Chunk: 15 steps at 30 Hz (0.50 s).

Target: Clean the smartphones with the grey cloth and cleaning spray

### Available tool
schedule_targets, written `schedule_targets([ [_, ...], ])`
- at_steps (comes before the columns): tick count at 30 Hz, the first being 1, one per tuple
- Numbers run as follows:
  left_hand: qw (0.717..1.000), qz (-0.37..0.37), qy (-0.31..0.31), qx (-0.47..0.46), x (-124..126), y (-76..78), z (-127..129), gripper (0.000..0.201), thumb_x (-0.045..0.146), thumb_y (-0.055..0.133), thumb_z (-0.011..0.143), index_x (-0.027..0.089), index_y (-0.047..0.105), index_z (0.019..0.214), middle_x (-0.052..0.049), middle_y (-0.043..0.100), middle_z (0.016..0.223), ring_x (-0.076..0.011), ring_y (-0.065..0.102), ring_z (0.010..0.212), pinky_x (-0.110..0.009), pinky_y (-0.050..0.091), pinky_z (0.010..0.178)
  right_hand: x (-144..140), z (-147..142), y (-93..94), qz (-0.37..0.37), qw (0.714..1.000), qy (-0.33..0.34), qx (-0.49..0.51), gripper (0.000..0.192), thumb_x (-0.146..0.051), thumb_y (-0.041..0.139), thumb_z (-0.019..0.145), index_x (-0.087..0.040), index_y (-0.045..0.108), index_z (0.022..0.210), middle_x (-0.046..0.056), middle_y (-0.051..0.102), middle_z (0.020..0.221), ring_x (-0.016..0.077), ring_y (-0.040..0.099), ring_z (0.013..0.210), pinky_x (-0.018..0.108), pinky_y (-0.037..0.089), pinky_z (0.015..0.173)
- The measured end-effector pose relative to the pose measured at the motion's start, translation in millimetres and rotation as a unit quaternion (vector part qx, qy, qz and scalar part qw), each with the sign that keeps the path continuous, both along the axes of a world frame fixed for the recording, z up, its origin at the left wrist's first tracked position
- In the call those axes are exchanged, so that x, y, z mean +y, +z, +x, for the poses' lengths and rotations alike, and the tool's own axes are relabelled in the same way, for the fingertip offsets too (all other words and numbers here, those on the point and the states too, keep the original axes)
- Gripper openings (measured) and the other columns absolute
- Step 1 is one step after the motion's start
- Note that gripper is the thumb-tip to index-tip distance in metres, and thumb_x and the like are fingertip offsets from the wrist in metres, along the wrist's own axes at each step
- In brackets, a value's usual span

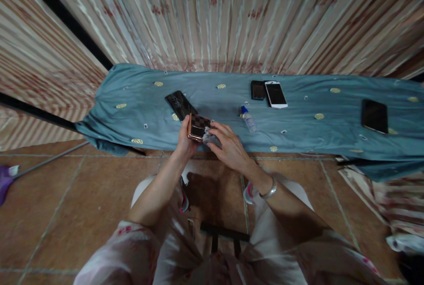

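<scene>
Over the table's near edge [232,146], left hand [184,140] fingers clasp a checkered phone [198,127]; right hand [228,144] fingers press a cloth [208,137] against it.

A glossy checkered phone [199,127] meets a soft grey cloth [209,137] above a matt blue fabric cover [212,99].

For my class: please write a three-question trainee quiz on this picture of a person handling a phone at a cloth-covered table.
1. True or false: the left hand holds the checkered phone.
2. What does the right hand press against that phone? A) a grey cloth B) a screwdriver C) a brush
3. Which thing lies on the blue tablecloth right beside the white phone?

Key
1. True.
2. A: the grey cloth.
3. The small black phone, on its left side. The spray bottle lies apart, nearer the hands.
</scene>
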State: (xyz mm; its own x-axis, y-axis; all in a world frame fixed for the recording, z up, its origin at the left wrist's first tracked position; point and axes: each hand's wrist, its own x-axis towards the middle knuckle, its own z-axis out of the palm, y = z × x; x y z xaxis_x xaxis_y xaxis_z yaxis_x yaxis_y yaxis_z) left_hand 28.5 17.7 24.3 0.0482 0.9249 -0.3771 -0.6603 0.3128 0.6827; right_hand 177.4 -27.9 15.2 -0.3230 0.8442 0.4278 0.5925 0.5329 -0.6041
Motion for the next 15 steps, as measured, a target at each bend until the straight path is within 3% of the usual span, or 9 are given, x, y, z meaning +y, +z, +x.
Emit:
schedule_targets([
  [5, 1.0, 0.002, -0.001, 0.0, 1.1, 2.0, -2.9, 0.038, 0.053, 0.054, 0.087, 0.017, 0.067, 0.083, -0.007, 0.075, 0.081, -0.0218, 0.072, 0.083, -0.031, 0.056, 0.073, -1.8, -1.2, -0.4, 0.029, 0.999, 0.017, 0.013, 0.033, -0.01, 0.044, 0.092, -0.019, 0.066, 0.115, 0.012, 0.063, 0.13, 0.0238, 0.056, 0.121, 0.047, 0.049, 0.105],
  [9, 1.0, 0.0, -0.006, -0.001, 0.5, 3.0, -3.2, 0.046, 0.05, 0.042, 0.094, 0.016, 0.07, 0.081, -0.007, 0.074, 0.078, -0.0185, 0.07, 0.074, -0.028, 0.055, 0.069, -3.4, -3.2, 3.9, 0.04, 0.999, 0.025, 0.027, 0.032, -0.011, 0.043, 0.093, -0.021, 0.068, 0.111, 0.01, 0.064, 0.128, 0.0231, 0.057, 0.119, 0.047, 0.05, 0.103],
  [15, 0.999, 0.0, -0.05, 0.008, -7.2, 2.8, 6.4, 0.052, 0.05, 0.037, 0.096, 0.015, 0.073, 0.086, -0.01, 0.075, 0.084, -0.0212, 0.072, 0.092, -0.028, 0.056, 0.081, -4.7, -11.1, 8.8, 0.049, 0.998, 0.037, 0.034, 0.032, -0.013, 0.043, 0.094, -0.021, 0.069, 0.111, 0.012, 0.062, 0.133, 0.0234, 0.054, 0.124, 0.048, 0.047, 0.107],
])
